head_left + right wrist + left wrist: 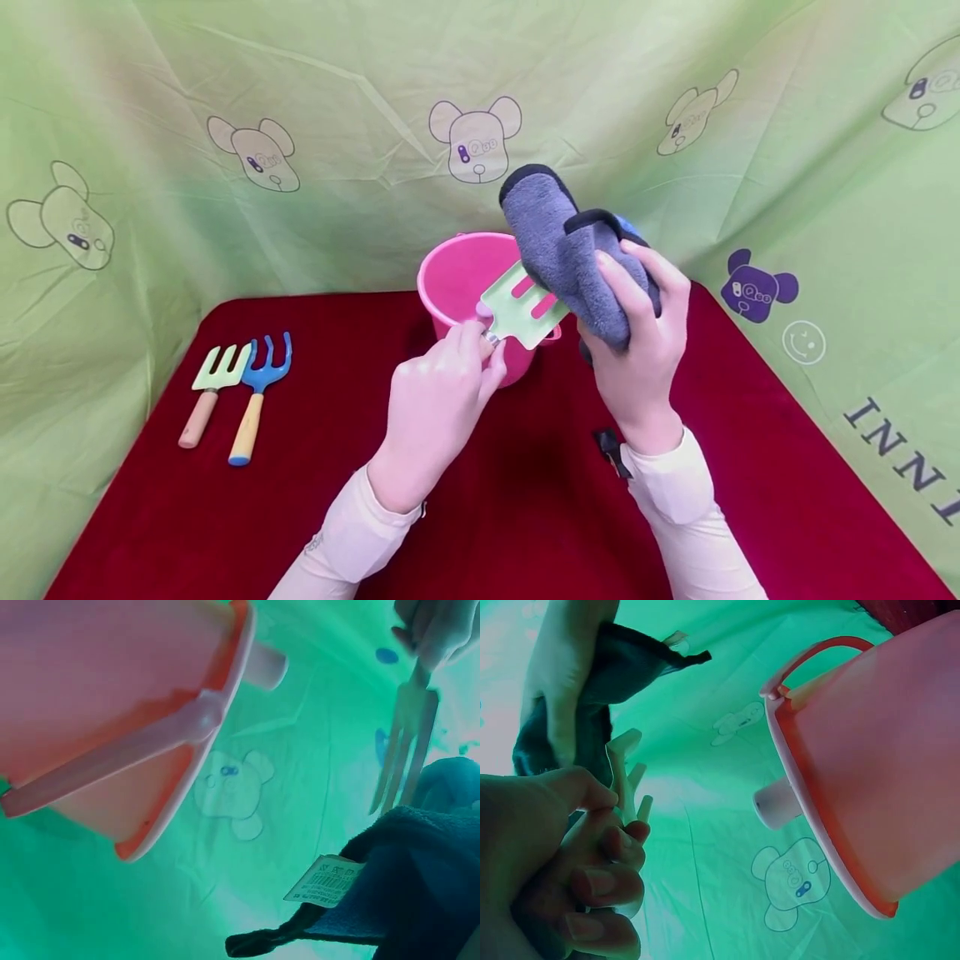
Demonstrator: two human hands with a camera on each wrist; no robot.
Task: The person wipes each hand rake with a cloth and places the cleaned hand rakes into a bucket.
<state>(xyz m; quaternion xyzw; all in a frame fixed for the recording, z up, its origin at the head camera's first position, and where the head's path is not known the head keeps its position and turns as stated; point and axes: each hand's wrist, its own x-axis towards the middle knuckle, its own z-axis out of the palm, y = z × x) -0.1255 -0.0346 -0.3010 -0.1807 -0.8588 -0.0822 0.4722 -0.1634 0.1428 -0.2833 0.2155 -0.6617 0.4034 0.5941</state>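
My left hand [441, 396] grips the short handle of a light green garden hand fork [513, 317], its flat tines pointing up and right. A bunched grey towel [551, 242] with black edging is held in my right hand [643, 346], fingers bent over it. In the head view the towel covers the tine tips; whether it presses on them, I cannot tell. The right wrist view shows the fork's tines [409, 742] reaching to the towel [405, 870], which carries a white label [326, 881]. Both hands are raised above the table.
Behind the hands stands a pink bucket [465, 267]; a pale rounded handle end [778, 804] pokes past its rim. On the red-covered table [330, 517], at left, lie another light green fork [217, 371] and a blue fork [258, 379]. Green printed fabric [360, 167] surrounds the table.
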